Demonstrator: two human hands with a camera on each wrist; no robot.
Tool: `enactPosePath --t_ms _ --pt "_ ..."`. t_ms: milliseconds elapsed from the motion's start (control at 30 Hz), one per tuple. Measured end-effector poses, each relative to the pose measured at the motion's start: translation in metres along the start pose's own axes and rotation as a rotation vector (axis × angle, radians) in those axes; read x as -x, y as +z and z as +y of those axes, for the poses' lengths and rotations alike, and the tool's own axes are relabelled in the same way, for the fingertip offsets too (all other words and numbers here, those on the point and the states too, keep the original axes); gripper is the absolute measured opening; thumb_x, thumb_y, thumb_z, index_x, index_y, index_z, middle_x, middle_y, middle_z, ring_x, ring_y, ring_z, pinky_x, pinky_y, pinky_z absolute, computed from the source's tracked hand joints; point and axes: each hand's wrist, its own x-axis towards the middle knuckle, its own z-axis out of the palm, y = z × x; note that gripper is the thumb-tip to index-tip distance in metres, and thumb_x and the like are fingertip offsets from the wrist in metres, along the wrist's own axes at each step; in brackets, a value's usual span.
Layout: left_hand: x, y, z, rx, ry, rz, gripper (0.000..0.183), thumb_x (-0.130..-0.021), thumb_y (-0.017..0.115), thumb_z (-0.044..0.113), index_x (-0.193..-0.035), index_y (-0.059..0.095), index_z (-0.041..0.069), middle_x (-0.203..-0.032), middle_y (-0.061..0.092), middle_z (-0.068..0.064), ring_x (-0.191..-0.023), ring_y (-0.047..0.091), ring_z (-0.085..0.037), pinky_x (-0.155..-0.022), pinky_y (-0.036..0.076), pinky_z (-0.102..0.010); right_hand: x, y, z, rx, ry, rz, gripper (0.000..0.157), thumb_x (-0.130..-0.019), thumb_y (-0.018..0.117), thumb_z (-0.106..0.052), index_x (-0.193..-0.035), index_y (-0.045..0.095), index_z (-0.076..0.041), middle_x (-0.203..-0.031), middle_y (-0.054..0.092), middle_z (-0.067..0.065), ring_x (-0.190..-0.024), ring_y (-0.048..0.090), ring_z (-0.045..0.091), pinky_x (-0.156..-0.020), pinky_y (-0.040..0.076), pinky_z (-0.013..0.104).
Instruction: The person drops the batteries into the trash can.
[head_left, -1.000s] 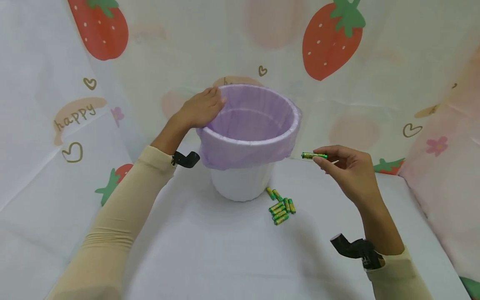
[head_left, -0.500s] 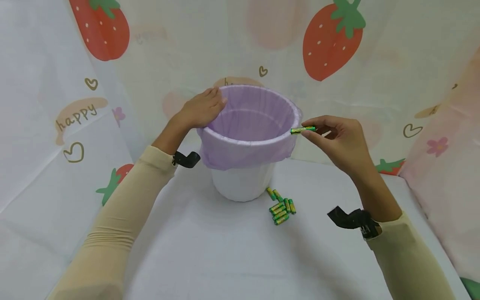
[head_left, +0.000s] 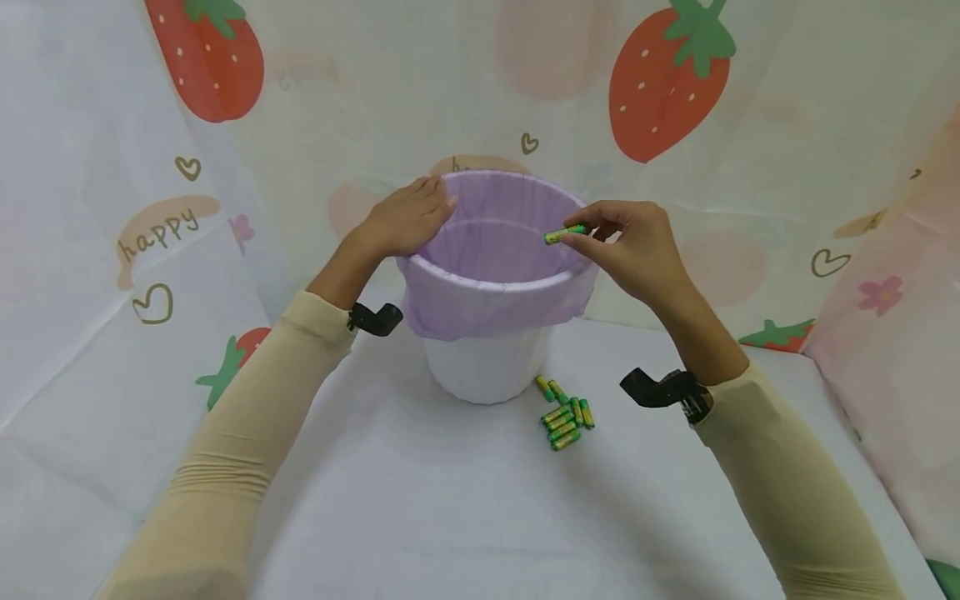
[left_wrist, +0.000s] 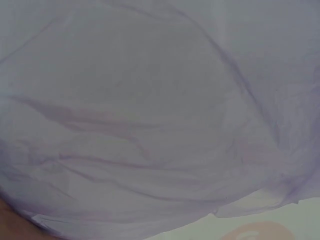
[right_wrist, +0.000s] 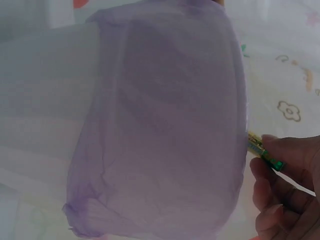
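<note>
white table [head_left: 375,500], battery [head_left: 564,234] pinched in right hand [head_left: 633,246], left hand [head_left: 408,218] gripping bin [head_left: 498,286]

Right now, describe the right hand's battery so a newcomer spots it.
Find the white bin with the purple liner. Over its opening, the right hand pinches a green-and-yellow battery. The lookalike batteries lie on the white surface beside the bin; only this one is held in the air.
</note>
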Motion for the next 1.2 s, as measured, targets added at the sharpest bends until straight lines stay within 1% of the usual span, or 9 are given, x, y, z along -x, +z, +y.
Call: enactPosePath --t_ms 100,333,433,633,800,900,1000,1100,1200 --pt "0.001 -0.001 0.000 -0.001 -0.004 -0.003 0.067 -0.111 0.011 0.040 -0.158 0.006 -0.007 -0.167 -0.001 -0.024 -0.156 -0.003 -0.036 -0.126 0.000 -0.042 -0.007 0.007 0.000 -0.009 0.000 -0.012 0.017 -0.087 0.082 -0.014 -0.101 0.080 -0.005 -0.087 0.074 0.005 -0.073 0.063 0.014 -0.059 0.048 0.018" --pt "0.001 -0.001 0.000 0.010 -0.007 -0.001 0.067 -0.111 0.011 0.040 -0.158 0.006 -0.007 -0.167 -0.002 -0.023 -0.156 -0.003 -0.035 -0.127 0.000 -0.042 -0.022 0.019 -0.003 -0.076 0.053 -0.072 0.016 -0.087 0.082 -0.015 -0.100 0.081 -0.006 -0.085 0.074 0.008 -0.067 0.063 0.015 -0.055 0.046 0.018" --pt "0.000 0.000 0.000 0.020 -0.009 0.001 0.067 -0.111 0.011 0.041 -0.158 0.005 -0.006 -0.168 -0.002 -0.022 -0.156 -0.003 -0.034 -0.126 0.000 -0.042 -0.026 0.021 -0.005 -0.075 0.061 -0.089 0.017 -0.087 0.083 -0.017 -0.100 0.081 -0.006 -0.084 0.074 0.007 -0.064 0.063 0.016 -0.056 0.045 0.019" --pt "0.001 -0.001 0.002 0.038 -0.012 0.003 0.068 -0.110 0.011 0.042 -0.159 0.007 -0.005 -0.168 -0.001 -0.022 -0.156 -0.003 -0.034 -0.127 0.001 -0.042 -0.033 0.029 -0.006 -0.036 0.082 -0.076 0.016 -0.087 0.082 -0.015 -0.100 0.081 -0.006 -0.083 0.074 0.007 -0.070 0.061 0.018 -0.061 0.043 0.023" --pt "0.002 -0.002 0.003 0.022 -0.010 0.004 0.067 -0.111 0.011 0.040 -0.158 0.008 -0.007 -0.167 -0.001 -0.023 -0.156 -0.002 -0.035 -0.127 0.001 -0.042 -0.040 0.035 -0.008 -0.056 0.104 -0.086 0.019 -0.089 0.079 -0.014 -0.106 0.079 -0.004 -0.090 0.075 0.009 -0.078 0.066 0.017 -0.068 0.048 0.022" --pt "0.001 -0.001 0.005 0.022 -0.005 0.004 0.067 -0.111 0.011 0.039 -0.158 0.006 -0.008 -0.167 0.000 -0.024 -0.156 -0.002 -0.036 -0.127 0.002 -0.042 -0.038 0.033 -0.011 -0.061 0.116 -0.093 0.021 -0.091 0.077 -0.015 -0.109 0.078 -0.005 -0.093 0.074 0.008 -0.080 0.066 0.016 -0.069 0.051 0.022" --pt "0.003 -0.001 0.005 0.036 -0.003 0.005 0.067 -0.111 0.011 0.039 -0.157 0.006 -0.009 -0.167 0.000 -0.024 -0.156 -0.001 -0.036 -0.127 0.002 -0.043 -0.032 0.030 -0.015 -0.075 0.126 -0.098 0.019 -0.092 0.077 -0.017 -0.107 0.079 -0.006 -0.093 0.074 0.007 -0.081 0.065 0.017 -0.067 0.050 0.023" --pt "0.003 -0.001 0.005 0.038 -0.006 0.008 0.068 -0.111 0.011 0.040 -0.157 0.005 -0.009 -0.167 0.000 -0.024 -0.156 -0.001 -0.035 -0.127 0.002 -0.042 -0.021 0.025 -0.018 -0.082 0.120 -0.098 0.019 -0.092 0.077 -0.021 -0.106 0.079 -0.008 -0.091 0.073 0.005 -0.081 0.063 0.017 -0.064 0.049 0.024" --pt "0.002 0.000 0.003 0.026 -0.008 0.013 0.068 -0.111 0.011 0.040 -0.157 0.006 -0.009 -0.167 0.001 -0.024 -0.156 -0.001 -0.035 -0.127 0.002 -0.042 -0.007 0.018 -0.019 -0.095 0.101 -0.074 0.019 -0.092 0.077 -0.022 -0.105 0.080 -0.008 -0.089 0.074 0.004 -0.080 0.063 0.016 -0.061 0.050 0.023"
